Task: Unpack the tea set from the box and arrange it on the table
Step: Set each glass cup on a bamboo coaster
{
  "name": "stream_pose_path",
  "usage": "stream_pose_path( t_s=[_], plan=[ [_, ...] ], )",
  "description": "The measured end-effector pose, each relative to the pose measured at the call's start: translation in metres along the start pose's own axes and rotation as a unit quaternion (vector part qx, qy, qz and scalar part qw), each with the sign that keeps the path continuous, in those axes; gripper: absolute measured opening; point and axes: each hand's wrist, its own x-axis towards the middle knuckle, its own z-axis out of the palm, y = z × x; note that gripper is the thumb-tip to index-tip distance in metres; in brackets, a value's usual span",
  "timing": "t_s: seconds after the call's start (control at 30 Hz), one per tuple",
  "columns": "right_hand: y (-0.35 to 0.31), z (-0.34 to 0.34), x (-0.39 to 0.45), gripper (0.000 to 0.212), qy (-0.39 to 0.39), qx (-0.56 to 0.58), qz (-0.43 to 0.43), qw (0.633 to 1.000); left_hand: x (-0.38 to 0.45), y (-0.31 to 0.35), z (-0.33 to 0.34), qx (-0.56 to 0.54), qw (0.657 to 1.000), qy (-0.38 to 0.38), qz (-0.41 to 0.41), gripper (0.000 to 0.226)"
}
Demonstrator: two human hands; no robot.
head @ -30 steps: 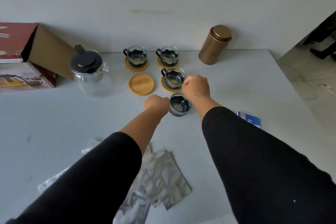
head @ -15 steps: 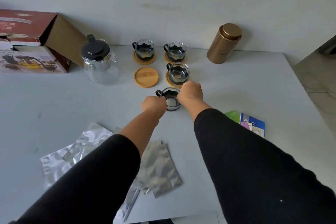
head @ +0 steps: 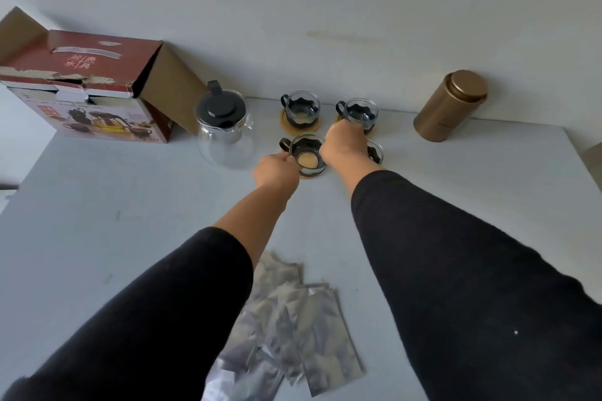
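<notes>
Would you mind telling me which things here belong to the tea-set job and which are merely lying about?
Part of the job:
- box
- glass teapot
- four glass cups, among them the front cup that both hands are at
- wooden coasters under the cups

Lying about:
- gold tin
- silver foil pouches, probably leftover packaging

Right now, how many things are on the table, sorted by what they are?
Glass cups: 4
Teapot: 1
Gold tin: 1
Cardboard box: 1
Foil packets: one overlapping heap, cannot count them
Total: 7, plus the packets
</notes>
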Motion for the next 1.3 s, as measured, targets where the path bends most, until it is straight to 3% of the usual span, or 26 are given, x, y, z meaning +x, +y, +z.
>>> stream_pose_path(
  t_s=[0.83,1.3],
  plan=[
    [-0.009,0.027,0.039,0.025,-0.014,-0.019,0.008,1.000,0.041,0.003,0.001,0.013,1.000,-0.003,-0.015,0.039],
    [-0.003,0.029,0.039,0.018,-0.039,-0.039,-0.006,0.998,0.043,-0.004,0.009,0.061,0.997,0.038,0.011,0.037]
  ],
)
